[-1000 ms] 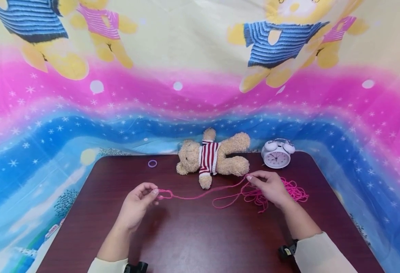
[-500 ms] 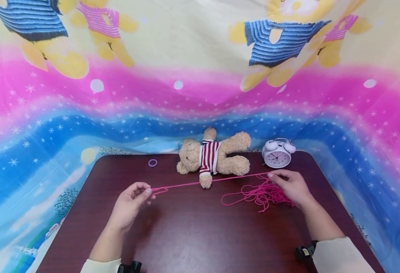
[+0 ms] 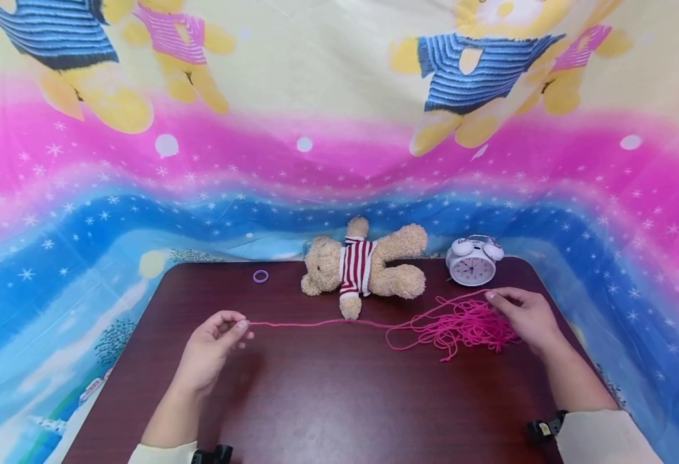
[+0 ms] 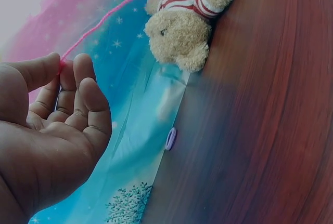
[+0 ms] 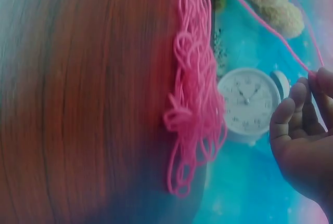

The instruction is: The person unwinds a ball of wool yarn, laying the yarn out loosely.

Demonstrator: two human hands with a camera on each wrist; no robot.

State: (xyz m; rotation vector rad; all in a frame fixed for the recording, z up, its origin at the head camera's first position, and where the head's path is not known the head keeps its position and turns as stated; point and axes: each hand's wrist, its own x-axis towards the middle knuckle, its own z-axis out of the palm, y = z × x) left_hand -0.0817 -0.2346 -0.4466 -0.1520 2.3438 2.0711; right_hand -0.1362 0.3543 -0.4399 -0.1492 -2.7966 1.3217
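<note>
A strand of pink yarn [image 3: 316, 324] runs across the table between my two hands. My left hand [image 3: 209, 351] pinches it between thumb and fingertip, and the left wrist view shows the yarn [image 4: 106, 17] leading from that pinch toward the teddy bear. On the other side my right hand [image 3: 527, 320] pinches the yarn between thumb and finger, just right of a loose tangled heap of the same yarn [image 3: 461, 325]. In the right wrist view the heap [image 5: 195, 89] lies on the table, with strands rising to the right hand [image 5: 307, 125].
Behind the yarn a teddy bear [image 3: 355, 267] in a red-and-white striped shirt lies on its side. A white twin-bell alarm clock [image 3: 471, 267] stands at the back right, and a small purple ring [image 3: 261, 276] lies at the back left. A printed cloth [image 3: 339, 167] hangs behind the table [image 3: 339, 399].
My right hand has moved to the right and my left hand slightly left. The loop at the left hand is gone. The strand, taut half a second ago, now sags.
</note>
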